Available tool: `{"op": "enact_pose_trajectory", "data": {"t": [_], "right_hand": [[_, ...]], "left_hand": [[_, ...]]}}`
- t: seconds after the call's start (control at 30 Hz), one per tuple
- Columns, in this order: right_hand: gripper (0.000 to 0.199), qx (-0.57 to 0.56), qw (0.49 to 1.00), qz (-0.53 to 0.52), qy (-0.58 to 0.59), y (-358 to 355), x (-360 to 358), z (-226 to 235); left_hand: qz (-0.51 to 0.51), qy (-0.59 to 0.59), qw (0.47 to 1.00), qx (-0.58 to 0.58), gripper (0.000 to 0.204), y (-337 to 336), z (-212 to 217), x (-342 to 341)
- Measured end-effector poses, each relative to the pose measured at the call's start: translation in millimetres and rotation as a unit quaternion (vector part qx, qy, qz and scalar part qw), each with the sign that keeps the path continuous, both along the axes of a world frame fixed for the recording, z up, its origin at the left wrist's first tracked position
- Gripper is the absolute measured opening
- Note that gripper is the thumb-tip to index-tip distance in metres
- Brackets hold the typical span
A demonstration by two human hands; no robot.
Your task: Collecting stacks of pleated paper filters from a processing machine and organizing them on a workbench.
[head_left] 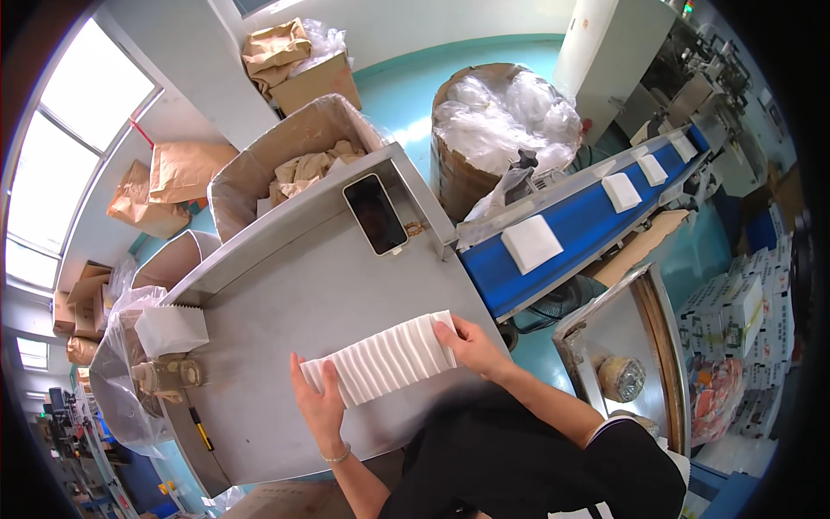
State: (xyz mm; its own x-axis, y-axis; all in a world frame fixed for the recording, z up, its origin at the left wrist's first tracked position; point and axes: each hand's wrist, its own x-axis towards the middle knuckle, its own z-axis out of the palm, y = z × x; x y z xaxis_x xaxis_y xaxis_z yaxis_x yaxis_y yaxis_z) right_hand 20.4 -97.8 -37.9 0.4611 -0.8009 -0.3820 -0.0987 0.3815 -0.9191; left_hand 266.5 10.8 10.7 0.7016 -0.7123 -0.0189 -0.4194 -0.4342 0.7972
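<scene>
A long row of white folded paper packs, which look like napkins (380, 360), is squeezed between my two hands above the near part of the steel table (285, 285). At its left end my left hand (320, 400) presses with the thumb in front and the fingers behind. My right hand (472, 344) grips the right end, thumb on top and the fingers curled round the far side. Light grooves run between the packs, which stand on edge against each other. Whether the row touches the table is hard to tell.
A blue conveyor belt (571, 227) carries several white packs (531, 244) at the right. On the table lie a phone (375, 214), a tape dispenser (169, 375) and a yellow-black cutter (201, 428). A clear bag (112, 381) hangs at the left edge; cartons stand behind.
</scene>
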Motion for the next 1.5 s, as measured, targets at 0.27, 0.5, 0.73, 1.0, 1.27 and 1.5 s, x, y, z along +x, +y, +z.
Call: {"op": "enact_pose_trajectory", "data": {"t": [0.27, 0.5, 0.73, 1.0, 1.27, 1.5], "right_hand": [[0.038, 0.234, 0.971, 0.030, -0.027, -0.3, -41.9, -11.6], [0.034, 0.081, 0.991, -0.103, -0.015, -1.0, -27.9, -6.6], [0.036, 0.129, 0.989, -0.055, -0.057, -0.3, -12.8, 7.9], [0.036, 0.217, 0.967, -0.103, -0.081, -7.5, -40.2, -14.7], [0.042, -0.148, 0.985, -0.020, 0.090, 0.5, -21.1, 0.8], [0.034, 0.137, 0.990, -0.001, -0.030, -3.3, -18.7, 6.4]], "left_hand": [[0.002, 0.001, 1.000, -0.002, 0.066, 1.8, -0.5, 0.2], [-0.028, -0.021, 0.999, 0.012, 0.066, -1.8, 5.7, -18.8], [-0.018, -0.018, 1.000, 0.005, 0.070, -4.9, 1.7, -31.0], [0.002, 0.013, 1.000, -0.001, 0.070, -3.4, 1.9, -27.8], [-0.022, -0.004, 1.000, 0.009, 0.072, -4.9, 5.2, -41.7], [-0.022, -0.089, 0.996, 0.021, 0.078, -4.3, -1.0, -41.3]]}}
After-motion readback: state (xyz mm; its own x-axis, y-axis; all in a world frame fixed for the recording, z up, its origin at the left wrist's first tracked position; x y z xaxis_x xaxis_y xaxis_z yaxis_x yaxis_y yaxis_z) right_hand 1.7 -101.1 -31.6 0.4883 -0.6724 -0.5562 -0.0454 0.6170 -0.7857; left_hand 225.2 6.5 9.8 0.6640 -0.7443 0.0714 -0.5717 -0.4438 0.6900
